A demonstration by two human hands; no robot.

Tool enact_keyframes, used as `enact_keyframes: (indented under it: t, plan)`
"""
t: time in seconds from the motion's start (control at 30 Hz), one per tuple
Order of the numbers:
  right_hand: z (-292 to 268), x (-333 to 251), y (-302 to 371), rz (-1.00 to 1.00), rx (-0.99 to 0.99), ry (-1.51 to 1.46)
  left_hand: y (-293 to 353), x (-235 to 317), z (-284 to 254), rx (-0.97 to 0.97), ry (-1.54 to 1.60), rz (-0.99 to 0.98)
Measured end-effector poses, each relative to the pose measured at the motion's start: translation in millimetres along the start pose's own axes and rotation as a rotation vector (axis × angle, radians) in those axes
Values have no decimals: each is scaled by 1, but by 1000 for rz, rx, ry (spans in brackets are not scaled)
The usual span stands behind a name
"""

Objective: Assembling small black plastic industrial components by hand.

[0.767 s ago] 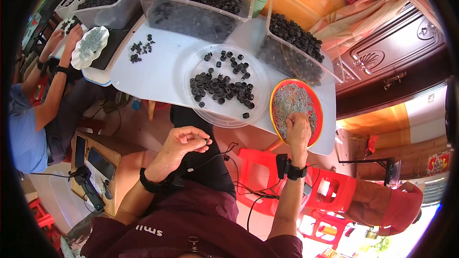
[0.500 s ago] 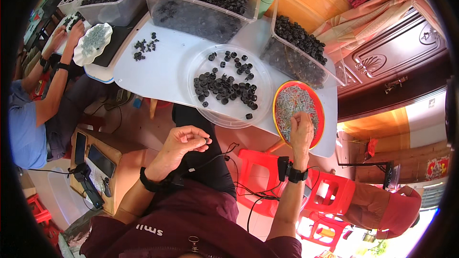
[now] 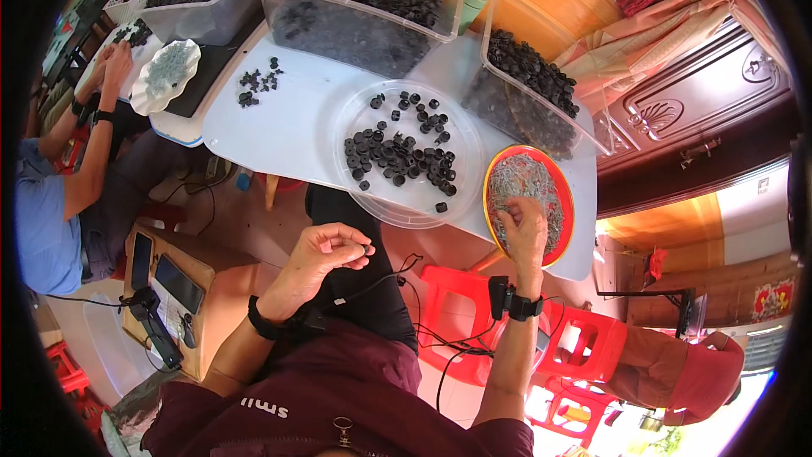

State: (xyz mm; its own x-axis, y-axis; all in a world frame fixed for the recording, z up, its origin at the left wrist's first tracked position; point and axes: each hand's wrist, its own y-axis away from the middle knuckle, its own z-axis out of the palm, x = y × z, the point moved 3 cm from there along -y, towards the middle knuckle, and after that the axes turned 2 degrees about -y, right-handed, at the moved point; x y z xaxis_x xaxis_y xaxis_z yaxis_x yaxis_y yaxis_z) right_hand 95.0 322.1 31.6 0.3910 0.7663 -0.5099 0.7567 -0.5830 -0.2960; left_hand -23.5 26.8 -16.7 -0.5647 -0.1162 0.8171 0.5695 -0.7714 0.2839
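Note:
My left hand (image 3: 326,252) is closed in a pinch over my lap, holding a small round black plastic part (image 3: 369,249) at its fingertips. On the right, my right hand (image 3: 528,228) dips into a red bowl with a yellow rim (image 3: 570,222), fingers bent down into a heap of thin grey metal pins (image 3: 529,179), like nails or screws. What its fingertips grip, if anything, is hidden. Between the hands and the bins, a round clear tray (image 3: 406,217) carries many small black plastic caps (image 3: 397,155).
Clear bins of black parts, a middle bin (image 3: 355,38) and a right bin (image 3: 541,114), line the table's (image 3: 292,140) back. Small black pieces (image 3: 260,82) lie at left. Beside me a co-worker's hands (image 3: 110,68) work near a white dish (image 3: 188,80). Red stools (image 3: 457,296) and cables stand below.
My right hand has shifted slightly left within the red bowl, its thumb now further from the fingers. My left hand stays still with the black part. The co-worker's hands have drawn together.

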Motion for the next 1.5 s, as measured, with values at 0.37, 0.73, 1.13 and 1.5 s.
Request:
enact_keyframes:
  t: [0.37, 0.73, 1.13, 1.5]
  plan:
    - [-9, 9, 1, 25, 82, -99, 2, 2, 1, 7, -11, -7]
    - [-5, -113, 49, 47, -125, -484, 4, 8, 10, -102, 212, -9]
    - [37, -159, 75, -192, -328, -578, 12, 13, 6, -99, 134, 42]
    - [38, -157, 75, -211, -316, -535, 13, 17, 7, -77, 49, 61]
